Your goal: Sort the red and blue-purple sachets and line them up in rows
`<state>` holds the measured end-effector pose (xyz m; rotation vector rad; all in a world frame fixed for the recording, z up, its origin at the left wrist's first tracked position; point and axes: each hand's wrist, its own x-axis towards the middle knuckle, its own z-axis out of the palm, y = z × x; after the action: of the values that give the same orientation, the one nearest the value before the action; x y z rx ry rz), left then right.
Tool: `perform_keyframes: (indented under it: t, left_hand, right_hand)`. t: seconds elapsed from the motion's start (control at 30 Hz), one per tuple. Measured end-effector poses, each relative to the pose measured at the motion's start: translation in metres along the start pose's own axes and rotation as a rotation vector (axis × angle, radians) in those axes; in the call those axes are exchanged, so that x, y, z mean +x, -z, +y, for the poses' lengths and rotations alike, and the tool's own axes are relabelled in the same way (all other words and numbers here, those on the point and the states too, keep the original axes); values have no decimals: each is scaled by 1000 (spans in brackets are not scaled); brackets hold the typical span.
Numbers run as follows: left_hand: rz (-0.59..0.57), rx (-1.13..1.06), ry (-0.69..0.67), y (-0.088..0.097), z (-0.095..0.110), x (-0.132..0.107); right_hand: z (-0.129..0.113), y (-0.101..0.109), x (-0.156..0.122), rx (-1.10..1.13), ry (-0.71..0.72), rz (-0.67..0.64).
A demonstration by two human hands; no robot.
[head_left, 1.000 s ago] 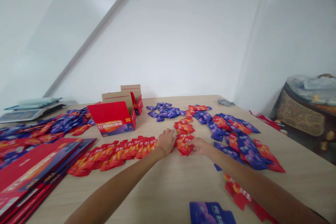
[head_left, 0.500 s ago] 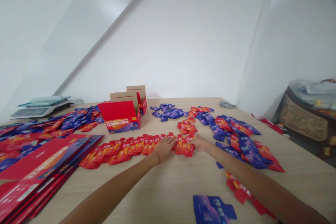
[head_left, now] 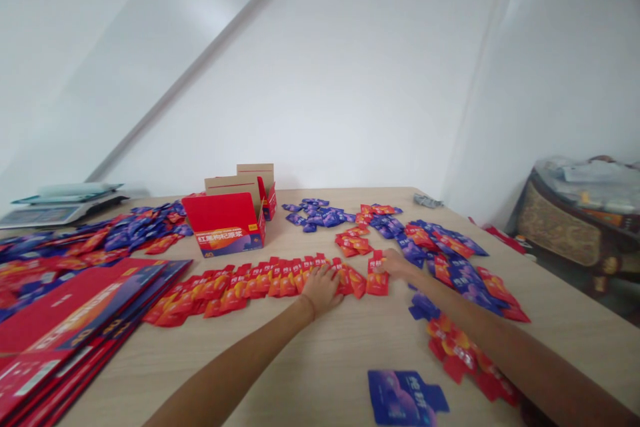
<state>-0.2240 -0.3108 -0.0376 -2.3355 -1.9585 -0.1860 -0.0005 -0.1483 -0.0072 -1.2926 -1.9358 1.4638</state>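
Note:
An overlapping row of red sachets [head_left: 245, 287] with orange fruit prints runs across the middle of the table. My left hand [head_left: 323, 288] lies on the right part of this row, palm down, its fingers stretched over the sachets. Just beyond the row's right end, my right hand [head_left: 397, 265] pinches the side of one upright-facing red sachet [head_left: 377, 277], which is apart from the others. Behind it lies a small cluster of red sachets [head_left: 353, 241]. The thumb of my right hand is hard to make out.
Open red boxes [head_left: 227, 230] stand behind the row. Flat red cartons [head_left: 75, 320] are stacked at left, near mixed sachets [head_left: 145, 230] and a scale [head_left: 60, 207]. Purple and red sachets [head_left: 465, 277] lie under and beyond my right arm. One purple sachet [head_left: 400, 399] lies in front.
My right hand has moved right, drawing one red sachet away from the row's end. My left hand has shifted slightly right along the row. The view has turned a little.

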Motion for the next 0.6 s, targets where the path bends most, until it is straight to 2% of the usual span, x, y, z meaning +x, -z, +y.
perform_keyframes:
  t: [0.1, 0.17, 0.3, 0.37, 0.43, 0.53, 0.6]
  left_hand:
    - [-1, 8, 1, -4, -1, 0]
    - [-9, 18, -6, -9, -1, 1]
    - [-10, 56, -14, -17, 5, 4]
    - [-8, 80, -14, -19, 9, 6]
    - [-12, 107, -11, -17, 12, 8]
    - [-18, 143, 2, -11, 16, 10]
    - [-23, 156, 7, -6, 20, 12]
  right_hand:
    - [7, 12, 1, -187, 77, 39]
    - [10, 10, 2, -297, 141, 62]
    - [11, -8, 4, -460, 293, 60]
    - [12, -17, 1, -510, 374, -21]
    - [14, -24, -5, -658, 435, -109]
    - [16, -35, -16, -923, 439, -101]
    - [16, -43, -21, -982, 401, -39]
